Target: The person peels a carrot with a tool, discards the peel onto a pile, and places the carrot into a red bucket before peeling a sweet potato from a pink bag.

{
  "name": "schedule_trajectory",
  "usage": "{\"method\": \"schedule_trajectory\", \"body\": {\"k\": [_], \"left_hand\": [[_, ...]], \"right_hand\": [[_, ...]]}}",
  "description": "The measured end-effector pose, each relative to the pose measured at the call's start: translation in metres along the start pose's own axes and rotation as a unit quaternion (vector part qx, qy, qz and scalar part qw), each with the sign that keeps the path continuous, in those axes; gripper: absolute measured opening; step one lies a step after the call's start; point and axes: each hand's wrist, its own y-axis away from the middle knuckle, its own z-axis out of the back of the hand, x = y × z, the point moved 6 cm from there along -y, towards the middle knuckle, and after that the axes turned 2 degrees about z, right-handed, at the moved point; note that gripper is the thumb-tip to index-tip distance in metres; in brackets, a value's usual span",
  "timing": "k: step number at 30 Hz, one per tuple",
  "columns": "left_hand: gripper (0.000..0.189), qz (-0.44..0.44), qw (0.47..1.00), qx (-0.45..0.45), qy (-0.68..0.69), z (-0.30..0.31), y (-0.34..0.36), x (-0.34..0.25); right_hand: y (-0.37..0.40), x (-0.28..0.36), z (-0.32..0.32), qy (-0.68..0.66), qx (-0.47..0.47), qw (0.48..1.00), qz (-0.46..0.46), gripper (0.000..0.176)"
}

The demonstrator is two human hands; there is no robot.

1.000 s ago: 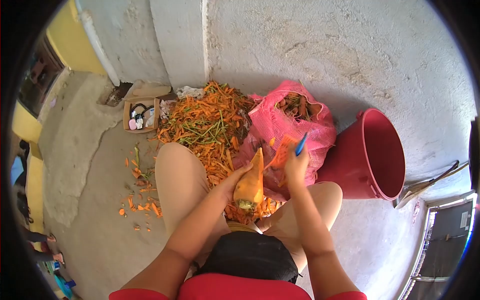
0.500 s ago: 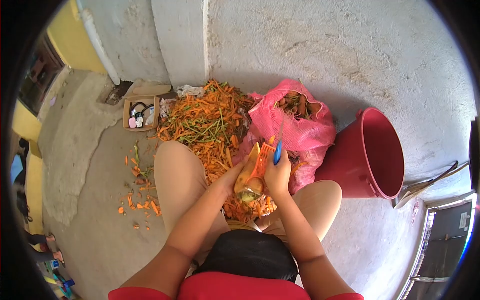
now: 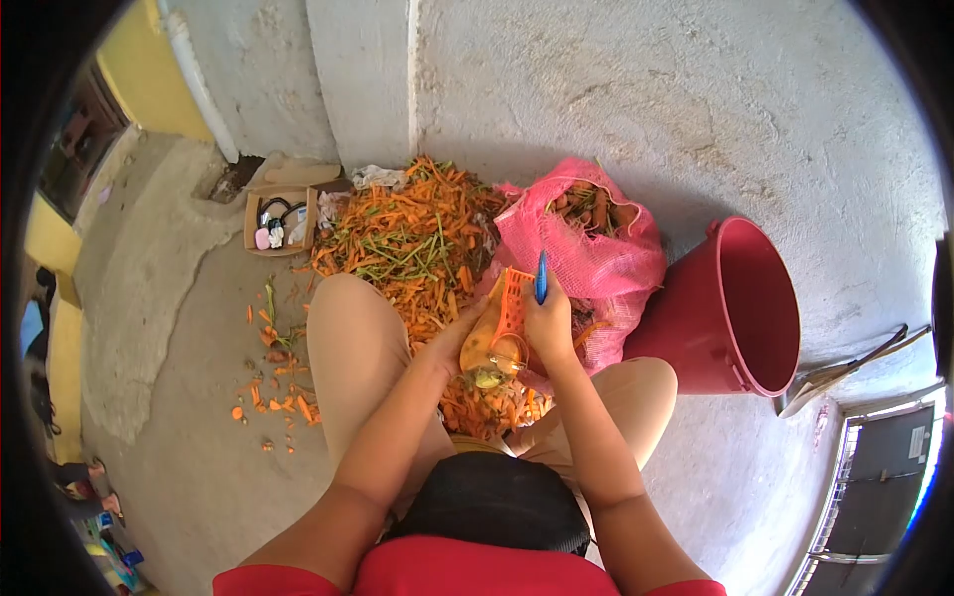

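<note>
My left hand (image 3: 447, 345) is closed round the side of a thick, pale orange carrot (image 3: 480, 343) whose greenish stem end points toward me. My right hand (image 3: 550, 323) grips a knife with a blue handle (image 3: 542, 278); the handle stands up from the fist and I cannot make out its blade. An orange perforated plastic piece (image 3: 513, 303) lies along the carrot, between my two hands. Carrot peelings (image 3: 477, 409) are heaped on the floor below, between my knees.
A large pile of peelings and green stalks (image 3: 417, 238) lies against the wall. Beside it a pink woven sack (image 3: 556, 248) holds carrots, and a red bucket (image 3: 686, 308) leans on its side. A cardboard box (image 3: 280, 221) with small items sits left. Scraps (image 3: 283, 392) litter the floor.
My right hand has turned, so the knife handle rises higher and more upright and its blade no longer shows. The carrot and orange piece have shifted slightly in my hands.
</note>
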Motion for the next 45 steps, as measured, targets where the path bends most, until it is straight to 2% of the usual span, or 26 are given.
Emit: {"method": "schedule_trajectory", "body": {"k": [3, 5, 6, 7, 8, 10, 11, 15, 16, 18, 21, 25, 28, 30, 32, 34, 35, 37, 40, 41, 42, 45], "left_hand": [[0.042, 0.017, 1.000, 0.021, 0.006, 0.000, 0.001, 0.003], [0.041, 0.071, 0.995, 0.054, -0.035, -0.013, 0.018, 0.007], [0.041, 0.098, 0.991, 0.071, -0.058, -0.021, 0.026, 0.010], [0.039, 0.088, 0.995, 0.028, -0.043, -0.022, 0.031, 0.014], [0.039, 0.070, 0.996, 0.011, -0.046, -0.017, 0.030, 0.015], [0.038, 0.063, 0.997, 0.012, -0.042, -0.011, 0.024, 0.017], [0.038, 0.067, 0.997, 0.018, -0.035, -0.011, 0.021, 0.019], [0.037, 0.070, 0.995, 0.070, -0.015, -0.013, 0.006, 0.018], [0.037, 0.069, 0.994, 0.088, -0.010, -0.013, 0.005, 0.017], [0.036, 0.045, 0.997, 0.057, 0.011, -0.014, 0.004, 0.017], [0.035, 0.047, 0.996, 0.051, 0.047, -0.015, 0.004, 0.019], [0.036, 0.068, 0.996, 0.056, 0.025, -0.006, 0.004, 0.024], [0.038, 0.116, 0.990, 0.073, 0.013, -0.002, 0.005, 0.026], [0.039, 0.117, 0.992, 0.052, -0.015, -0.015, 0.017, 0.029], [0.039, 0.130, 0.990, 0.024, -0.040, -0.021, 0.027, 0.032], [0.040, 0.149, 0.987, -0.008, -0.063, -0.021, 0.030, 0.033], [0.041, 0.123, 0.989, 0.003, -0.084, -0.024, 0.031, 0.029], [0.042, 0.100, 0.992, -0.035, -0.075, -0.001, 0.014, 0.027], [0.040, 0.072, 0.994, -0.062, -0.047, 0.013, -0.001, 0.024], [0.038, 0.071, 0.994, -0.069, -0.043, 0.013, -0.002, 0.022], [0.037, 0.071, 0.994, -0.076, -0.040, 0.015, -0.002, 0.020], [0.036, 0.080, 0.996, -0.004, -0.023, 0.010, 0.000, 0.019]], "right_hand": [[0.000, -0.019, -0.002, -0.032, -0.004, 0.994, -0.101, 0.017], [-0.021, -0.084, 0.003, -0.059, -0.039, 0.996, -0.061, 0.017], [-0.030, -0.105, 0.019, -0.144, -0.081, 0.981, -0.100, 0.017], [-0.039, -0.125, 0.034, -0.228, -0.130, 0.956, -0.131, 0.016], [-0.039, -0.142, 0.041, -0.372, -0.195, 0.880, -0.221, 0.015], [-0.034, -0.130, 0.054, -0.363, -0.224, 0.881, -0.205, 0.012], [-0.030, -0.122, 0.063, -0.354, -0.240, 0.882, -0.197, 0.011], [-0.012, -0.081, 0.057, -0.133, -0.195, 0.964, -0.120, 0.012], [-0.004, -0.064, 0.047, -0.177, -0.173, 0.960, -0.129, 0.012], [0.011, -0.031, 0.025, -0.262, -0.129, 0.945, -0.147, 0.014], [0.022, -0.009, 0.010, -0.067, -0.081, 0.994, -0.038, 0.021], [0.030, 0.007, 0.004, 0.001, -0.056, 0.998, -0.042, 0.018], [0.020, -0.009, 0.008, 0.103, -0.118, 0.987, 0.042, 0.019], [-0.007, -0.028, 0.033, 0.123, -0.166, 0.978, -0.028, 0.021], [-0.034, -0.057, 0.057, 0.212, -0.274, 0.938, -0.029, 0.024], [-0.062, -0.106, 0.086, 0.218, -0.332, 0.914, -0.085, 0.028], [-0.063, -0.107, 0.089, 0.196, -0.329, 0.921, -0.076, 0.027], [-0.065, -0.098, 0.094, 0.154, -0.319, 0.934, -0.053, 0.024], [-0.058, -0.077, 0.075, 0.061, -0.236, 0.970, -0.016, 0.019], [-0.053, -0.073, 0.064, -0.023, -0.207, 0.978, -0.003, 0.014], [-0.044, -0.066, 0.053, -0.060, -0.172, 0.983, -0.027, 0.013], [-0.009, -0.040, 0.025, -0.182, -0.085, 0.977, -0.071, 0.009]]}}
